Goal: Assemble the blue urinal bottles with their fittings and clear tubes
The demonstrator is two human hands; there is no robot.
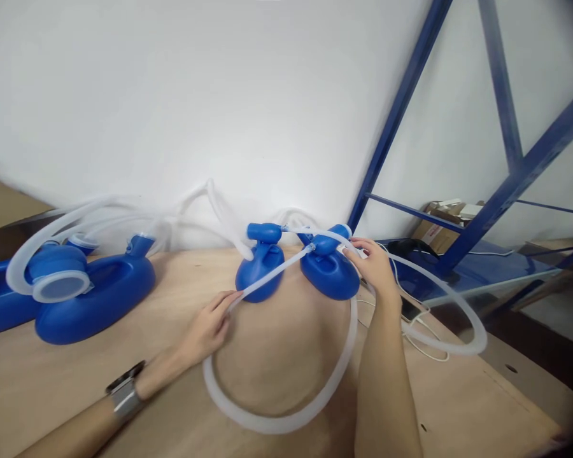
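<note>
Two blue plastic bottles stand side by side at the middle of the wooden table (52,388): one on the left (258,272) and one on the right (329,270). A translucent white tube (277,421) loops on the table in front of them and runs up to their necks. My left hand (209,327) is closed in a pinch on a straight stretch of this tube, just below the left bottle. My right hand (373,262) rests against the right bottle's neck, fingers curled on the tube there. A watch (124,389) sits on my left wrist.
More blue bottles (93,299) with white tubing (23,254) and a round cap lie at the table's left. Behind stands a white wall. A blue metal frame (506,184) rises at the right, with cardboard boxes (442,226) on its shelf. A phone with white cable (410,310) lies near the right edge.
</note>
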